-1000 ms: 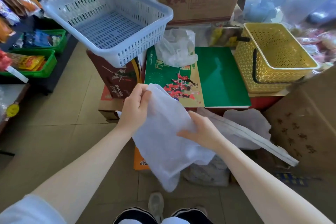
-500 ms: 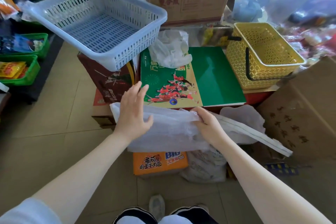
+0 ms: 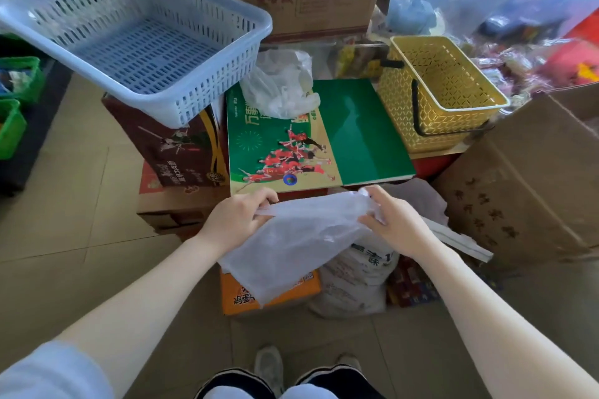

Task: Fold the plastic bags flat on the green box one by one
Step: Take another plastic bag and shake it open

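Pinching one plastic bag (image 3: 301, 236) taut, left grip (image 3: 238, 220) and right grip (image 3: 393, 223) (seemingly short of the green box (image 3: 363, 136))

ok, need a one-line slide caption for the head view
Both hands, left hand and right hand, hold a translucent plastic bag stretched just short of the green box, where a crumpled bag lies.

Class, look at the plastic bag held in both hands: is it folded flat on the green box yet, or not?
Not yet. The plastic bag hangs loose, gripped by the left hand and right hand, in front of the green box.
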Action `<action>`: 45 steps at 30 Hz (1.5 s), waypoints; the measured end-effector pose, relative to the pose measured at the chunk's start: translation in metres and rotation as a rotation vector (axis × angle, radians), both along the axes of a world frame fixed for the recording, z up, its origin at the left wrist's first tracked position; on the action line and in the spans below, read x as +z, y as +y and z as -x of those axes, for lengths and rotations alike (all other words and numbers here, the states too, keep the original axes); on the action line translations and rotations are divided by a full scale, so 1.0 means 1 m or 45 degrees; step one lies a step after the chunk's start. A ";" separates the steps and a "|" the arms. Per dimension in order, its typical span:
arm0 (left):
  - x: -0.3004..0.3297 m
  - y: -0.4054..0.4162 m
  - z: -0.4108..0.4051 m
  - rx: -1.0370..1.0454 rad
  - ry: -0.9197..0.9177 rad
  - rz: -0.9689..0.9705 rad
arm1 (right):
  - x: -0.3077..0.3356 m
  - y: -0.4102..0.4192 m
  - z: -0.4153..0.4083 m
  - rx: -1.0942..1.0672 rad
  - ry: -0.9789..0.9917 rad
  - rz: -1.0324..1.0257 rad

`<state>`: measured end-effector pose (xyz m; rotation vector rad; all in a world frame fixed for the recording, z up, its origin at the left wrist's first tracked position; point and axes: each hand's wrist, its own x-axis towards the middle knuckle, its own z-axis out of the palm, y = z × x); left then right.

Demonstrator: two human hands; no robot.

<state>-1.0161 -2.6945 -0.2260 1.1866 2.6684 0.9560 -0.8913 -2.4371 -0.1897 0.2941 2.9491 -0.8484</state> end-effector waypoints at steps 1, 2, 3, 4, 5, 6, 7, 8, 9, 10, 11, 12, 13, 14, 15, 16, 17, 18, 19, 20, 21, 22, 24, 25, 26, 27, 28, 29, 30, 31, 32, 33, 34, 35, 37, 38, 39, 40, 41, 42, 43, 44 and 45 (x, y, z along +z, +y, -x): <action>-0.001 0.000 0.002 -0.007 0.041 0.002 | -0.005 0.008 -0.004 0.033 -0.067 -0.280; -0.001 0.001 0.003 -0.025 0.072 -0.002 | -0.009 0.012 -0.008 0.048 -0.152 -0.460; 0.000 0.001 0.004 -0.045 0.090 -0.013 | -0.013 0.012 -0.010 0.054 -0.239 -0.550; 0.001 0.002 0.004 -0.068 0.103 -0.018 | -0.016 0.009 -0.011 0.056 -0.288 -0.555; 0.002 0.004 0.004 -0.094 0.117 -0.015 | -0.016 0.003 -0.011 0.057 -0.279 -0.481; 0.003 0.005 0.003 -0.123 0.134 0.004 | -0.013 -0.005 -0.009 0.066 -0.220 -0.364; 0.005 0.007 0.003 -0.155 0.155 0.028 | -0.009 -0.015 -0.006 0.089 -0.137 -0.256; 0.007 0.008 0.003 -0.185 0.171 0.043 | -0.005 -0.024 -0.002 0.119 -0.062 -0.188; 0.009 0.010 0.003 -0.206 0.183 0.039 | -0.003 -0.031 0.004 0.150 -0.004 -0.170; 0.012 0.012 0.003 -0.221 0.186 0.025 | -0.002 -0.037 0.010 0.188 0.028 -0.187; 0.015 0.014 0.003 -0.227 0.183 -0.005 | -0.002 -0.040 0.016 0.226 0.038 -0.222; 0.019 0.014 0.003 -0.221 0.171 -0.042 | -0.003 -0.039 0.020 0.268 0.036 -0.252; 0.022 0.014 0.004 -0.217 0.159 -0.080 | -0.005 -0.038 0.022 0.308 0.032 -0.267; 0.025 0.013 0.005 -0.222 0.149 -0.102 | -0.007 -0.036 0.022 0.340 0.031 -0.256; 0.027 0.010 0.007 -0.244 0.148 -0.102 | -0.007 -0.032 0.020 0.349 0.023 -0.236; 0.027 0.007 0.009 -0.283 0.166 -0.076 | -0.007 -0.028 0.018 0.336 0.020 -0.218; 0.026 0.004 0.011 -0.333 0.201 -0.037 | -0.004 -0.024 0.015 0.298 0.014 -0.220; 0.024 0.001 0.011 -0.382 0.244 0.010 | -0.003 -0.019 0.013 0.265 0.027 -0.230; 0.020 -0.001 0.012 -0.422 0.286 0.053 | -0.002 -0.013 0.012 0.215 0.045 -0.245; 0.017 -0.004 0.012 -0.440 0.306 0.103 | -0.003 -0.007 0.010 0.152 0.056 -0.246; 0.013 -0.006 0.013 -0.438 0.323 0.141 | -0.003 -0.003 0.008 0.071 0.062 -0.217; 0.010 -0.009 0.013 -0.418 0.342 0.176 | -0.004 0.001 0.006 -0.014 0.078 -0.158; 0.006 -0.012 0.015 -0.350 0.374 0.210 | -0.005 -0.002 0.003 -0.131 0.115 -0.016; 0.006 -0.010 0.014 -0.325 0.357 0.196 | -0.004 -0.007 0.002 -0.152 0.132 0.060; 0.008 -0.005 0.011 -0.314 0.292 0.174 | -0.002 -0.013 0.002 -0.154 0.131 0.131; 0.011 0.003 0.006 -0.328 0.196 0.146 | 0.001 -0.020 0.003 -0.148 0.113 0.196; 0.015 0.013 -0.001 -0.357 0.130 0.113 | 0.003 -0.027 0.004 -0.139 0.100 0.253; 0.019 0.025 -0.009 -0.391 0.101 0.071 | 0.006 -0.033 0.006 -0.135 0.087 0.306; 0.022 0.035 -0.016 -0.422 0.096 0.031 | 0.009 -0.038 0.007 -0.135 0.076 0.354; 0.024 0.044 -0.022 -0.448 0.115 -0.016 | 0.010 -0.040 0.009 -0.134 0.066 0.404; 0.024 0.051 -0.026 -0.463 0.148 -0.069 | 0.013 -0.041 0.010 -0.138 0.053 0.456; 0.023 0.055 -0.029 -0.464 0.178 -0.107 | 0.014 -0.041 0.011 -0.156 0.041 0.517; 0.022 0.059 -0.030 -0.453 0.184 -0.123 | 0.016 -0.040 0.010 -0.189 0.040 0.591; 0.020 0.061 -0.030 -0.436 0.161 -0.129 | 0.016 -0.039 0.011 -0.229 0.051 0.664; 0.014 0.065 -0.032 -0.393 0.069 -0.130 | 0.018 -0.034 0.009 -0.295 0.073 0.782; 0.010 0.066 -0.032 -0.366 0.033 -0.141 | 0.018 -0.032 0.008 -0.313 0.071 0.835; 0.008 0.066 -0.032 -0.334 0.000 -0.155 | 0.020 -0.029 0.006 -0.325 0.050 0.876; 0.008 0.065 -0.031 -0.296 -0.039 -0.167 | 0.021 -0.025 0.003 -0.329 -0.002 0.887; 0.008 0.063 -0.030 -0.265 -0.082 -0.186 | 0.019 -0.018 0.000 -0.327 -0.079 0.868; 0.010 0.061 -0.028 -0.245 -0.118 -0.208 | 0.017 -0.011 -0.006 -0.321 -0.169 0.850; 0.011 0.059 -0.026 -0.232 -0.140 -0.227 | 0.013 -0.002 -0.012 -0.314 -0.260 0.871; 0.013 0.057 -0.024 -0.222 -0.153 -0.236 | 0.009 0.004 -0.019 -0.313 -0.337 0.961; 0.015 0.055 -0.022 -0.212 -0.162 -0.242 | 0.006 0.008 -0.023 -0.319 -0.388 1.091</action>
